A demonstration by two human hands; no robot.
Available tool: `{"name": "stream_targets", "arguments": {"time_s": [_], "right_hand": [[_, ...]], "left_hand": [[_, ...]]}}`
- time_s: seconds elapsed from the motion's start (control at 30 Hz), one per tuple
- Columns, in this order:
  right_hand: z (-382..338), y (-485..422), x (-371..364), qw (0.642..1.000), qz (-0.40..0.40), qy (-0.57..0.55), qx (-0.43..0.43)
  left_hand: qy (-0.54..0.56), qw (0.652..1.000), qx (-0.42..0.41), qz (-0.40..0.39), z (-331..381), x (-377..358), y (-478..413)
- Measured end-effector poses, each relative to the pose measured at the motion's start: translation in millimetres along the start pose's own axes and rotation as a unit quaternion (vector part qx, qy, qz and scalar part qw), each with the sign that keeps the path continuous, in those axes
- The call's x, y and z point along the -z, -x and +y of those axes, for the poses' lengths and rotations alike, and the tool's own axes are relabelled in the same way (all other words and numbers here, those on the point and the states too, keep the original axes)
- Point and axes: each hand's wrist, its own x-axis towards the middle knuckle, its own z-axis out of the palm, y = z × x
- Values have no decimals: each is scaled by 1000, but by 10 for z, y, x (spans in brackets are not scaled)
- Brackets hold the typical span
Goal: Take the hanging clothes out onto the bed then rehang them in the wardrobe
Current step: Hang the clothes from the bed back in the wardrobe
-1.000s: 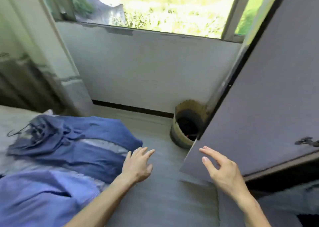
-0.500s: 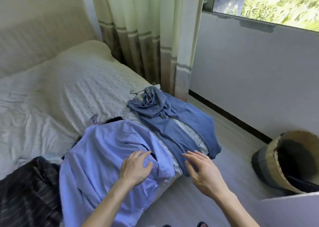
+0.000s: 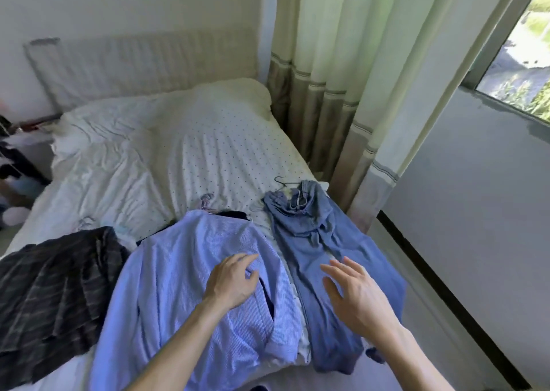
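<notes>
Clothes are out on the bed, probably rehang pickup: left hand open on light blue striped shirt, right hand open over darker blue garment; next, grab its wire hanger.

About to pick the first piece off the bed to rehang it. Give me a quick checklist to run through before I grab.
1. Hands free: ok; left hand and right hand are open, holding nothing.
2. Clothes out on the bed: ok; light blue shirt, darker blue garment and dark striped garment lie on it.
3. Hanger on the darker blue garment: ok; a wire hanger shows at its top.
4. Hanger in the light blue shirt: cannot tell; none shows.
5. Darker blue garment fully supported: not ok; its lower end drapes over the bed's edge.
6. Wardrobe ready: cannot tell; out of view.
</notes>
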Motion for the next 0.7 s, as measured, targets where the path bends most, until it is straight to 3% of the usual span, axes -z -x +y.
{"name": "stream_targets", "arguments": {"time_s": [0.17,0.37,0.53,0.7], "right_hand": [[367,-700,-96,998,-60,17,7],[838,-1657,-766,980,-181,-2,-78],[1332,-2244,-1623,935,-315,-2,-161],[1709,-2736,-2514,893,-403,33,-198]], "left_hand": [[-21,1000,9,1,-16,3,-752],[-44,997,25,-58,-297,-422,-2083],[-72,981,70,-166,-619,-1042,-3147],[-132,967,62,-210,-875,-1531,-4227]]}}
